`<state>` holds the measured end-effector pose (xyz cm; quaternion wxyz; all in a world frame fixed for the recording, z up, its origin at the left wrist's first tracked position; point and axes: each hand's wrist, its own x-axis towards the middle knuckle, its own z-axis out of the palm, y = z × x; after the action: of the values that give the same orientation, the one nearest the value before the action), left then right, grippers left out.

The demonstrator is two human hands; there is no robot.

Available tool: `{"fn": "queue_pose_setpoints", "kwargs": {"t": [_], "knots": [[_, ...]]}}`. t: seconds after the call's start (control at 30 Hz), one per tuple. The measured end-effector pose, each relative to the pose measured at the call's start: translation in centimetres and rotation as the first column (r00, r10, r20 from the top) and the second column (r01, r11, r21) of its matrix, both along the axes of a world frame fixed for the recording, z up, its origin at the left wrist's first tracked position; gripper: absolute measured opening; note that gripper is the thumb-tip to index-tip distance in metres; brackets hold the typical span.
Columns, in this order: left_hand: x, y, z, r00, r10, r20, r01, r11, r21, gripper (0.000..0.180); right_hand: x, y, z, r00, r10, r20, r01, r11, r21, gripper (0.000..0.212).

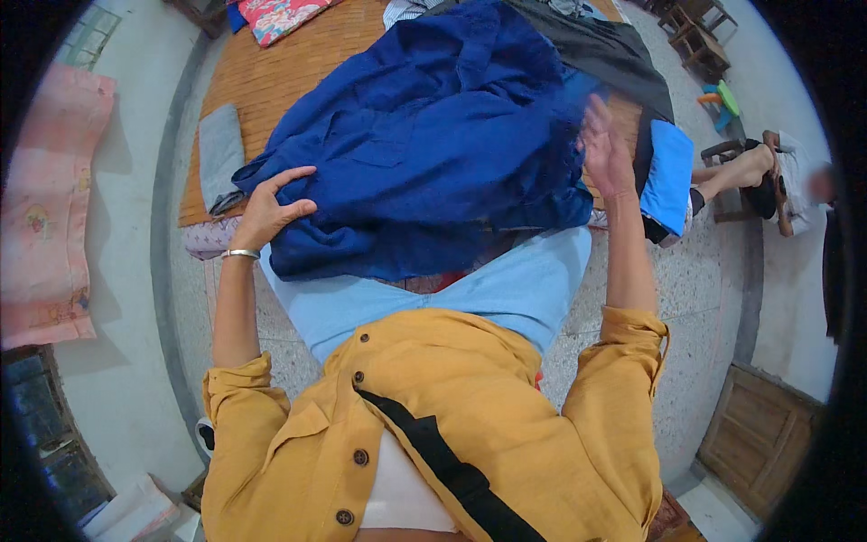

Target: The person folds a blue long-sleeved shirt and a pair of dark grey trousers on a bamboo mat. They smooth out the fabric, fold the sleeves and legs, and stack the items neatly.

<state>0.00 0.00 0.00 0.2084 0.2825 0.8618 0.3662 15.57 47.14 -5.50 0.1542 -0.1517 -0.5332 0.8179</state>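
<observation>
A large dark blue garment (397, 154), with a patch pocket on its upper side, lies spread and rumpled before me, its near edge draped over my thighs. On its left side rests my left hand (275, 206), thumb and fingers apart on the cloth; the lower fingers are partly out of sight. At the garment's right edge is my right hand (610, 149), raised palm inward with fingers stretched out and slightly blurred. Nothing shows in its grasp.
Under the garment is a brown slatted mat (262, 86). Folded grey cloth (221, 154) lies left, a bright blue folded cloth (666, 176) right, dark grey clothing (596, 54) behind. A red floral cloth (280, 18) sits far left. Another person's legs (736, 176) extend at right, near wooden stools (700, 45).
</observation>
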Motion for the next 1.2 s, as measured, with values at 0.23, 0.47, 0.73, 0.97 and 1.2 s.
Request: {"fn": "queue_pose_setpoints", "kwargs": {"t": [0.23,0.47,0.73,0.97,1.2], "knots": [[-1.0,-0.9,-0.7,0.985,0.131,-0.109,-0.129,0.991,0.026,0.048,2.5,-2.5,-5.4,0.903,0.104,0.417,-0.303,0.842,0.447,0.013],[-1.4,-3.0,4.8,0.929,0.264,0.258,-0.366,0.755,0.544,0.039,1.4,-1.2,7.9,0.947,-0.149,-0.286,0.103,0.980,-0.167,0.010],[-0.3,-3.4,3.9,0.956,0.283,0.077,-0.292,0.903,0.315,0.039,2.3,-5.1,2.9,0.991,0.065,0.120,-0.056,0.996,-0.074,0.034],[-0.4,-4.5,3.6,0.930,0.338,0.141,-0.366,0.878,0.310,0.037,3.4,-6.8,2.9,0.993,-0.039,0.109,0.009,0.966,0.257,0.050],[-0.8,-4.6,3.1,0.922,0.353,0.160,-0.386,0.871,0.304,0.035,3.6,-7.5,3.3,0.990,0.060,-0.125,-0.021,0.956,0.291,0.059]]}}
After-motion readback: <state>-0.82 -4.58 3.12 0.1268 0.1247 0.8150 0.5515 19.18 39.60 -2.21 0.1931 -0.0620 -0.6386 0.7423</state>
